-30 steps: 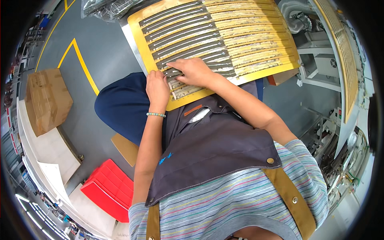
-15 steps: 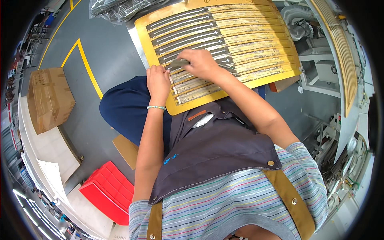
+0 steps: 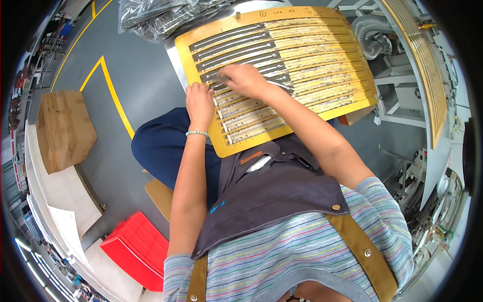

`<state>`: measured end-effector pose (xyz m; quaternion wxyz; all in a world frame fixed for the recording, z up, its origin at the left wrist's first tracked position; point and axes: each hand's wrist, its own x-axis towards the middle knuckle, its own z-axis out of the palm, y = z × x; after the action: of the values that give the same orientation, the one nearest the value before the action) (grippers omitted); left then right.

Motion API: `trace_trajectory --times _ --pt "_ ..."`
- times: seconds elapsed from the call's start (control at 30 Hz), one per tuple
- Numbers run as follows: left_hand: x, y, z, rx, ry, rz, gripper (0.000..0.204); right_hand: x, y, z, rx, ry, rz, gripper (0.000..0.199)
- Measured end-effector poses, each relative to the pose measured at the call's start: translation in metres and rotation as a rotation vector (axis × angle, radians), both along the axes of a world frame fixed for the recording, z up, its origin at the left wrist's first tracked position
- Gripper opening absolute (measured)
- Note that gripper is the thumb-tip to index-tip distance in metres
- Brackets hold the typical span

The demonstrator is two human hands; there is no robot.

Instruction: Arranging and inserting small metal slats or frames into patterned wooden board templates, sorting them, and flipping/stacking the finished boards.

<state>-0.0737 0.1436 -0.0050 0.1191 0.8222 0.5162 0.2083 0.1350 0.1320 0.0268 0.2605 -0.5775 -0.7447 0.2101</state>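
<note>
A yellow slotted board [image 3: 225,150] lies tilted before me, its near edge at my lap. Black strips with white lines [image 3: 229,42] fill the left half of its far slots; whitish, worn backing shows in the others. At the board's left edge, my left hand [image 3: 199,104] has its fingers bunched at a slot's end; what they pinch is hidden. My right hand [image 3: 246,81] is closed over a black strip [image 3: 284,83] in the middle row. Its fingertips are blurred, and the strip's right end curves out beneath the hand.
Clear plastic bags [image 3: 156,20] lie beyond the board. A cardboard box [image 3: 66,131] and a red plastic bin [image 3: 136,249] are at my left. To the right stand a grey flexible duct [image 3: 371,38], a white metal frame [image 3: 400,103] and another slotted board [image 3: 427,70].
My right hand has moved slightly left and lower along the row. The dark strip that stuck up from its fingers now lies down under them. My left hand stays at the edge.
</note>
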Motion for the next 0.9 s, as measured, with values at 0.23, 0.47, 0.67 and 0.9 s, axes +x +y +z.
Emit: trace_trajectory --times 0.23,0.47,0.67,0.9 --pt "0.005 0.02 0.015 -0.454 -0.702 -0.09 0.016 0.003 0.012 -0.013 0.01 -0.202 -0.003 0.039" --pt "0.011 0.049 -0.004 0.049 0.006 -0.019 0.017 -0.004 0.029 -0.022 0.048 0.035 -0.116 0.023" --pt "0.017 0.049 -0.013 0.038 0.072 -0.024 0.014 -0.001 0.037 -0.025 -0.024 0.011 0.003 0.04" --pt "0.012 0.061 0.0 -0.74 -0.639 -0.03 0.013 0.006 0.043 -0.014 0.012 -0.146 0.05 0.038"
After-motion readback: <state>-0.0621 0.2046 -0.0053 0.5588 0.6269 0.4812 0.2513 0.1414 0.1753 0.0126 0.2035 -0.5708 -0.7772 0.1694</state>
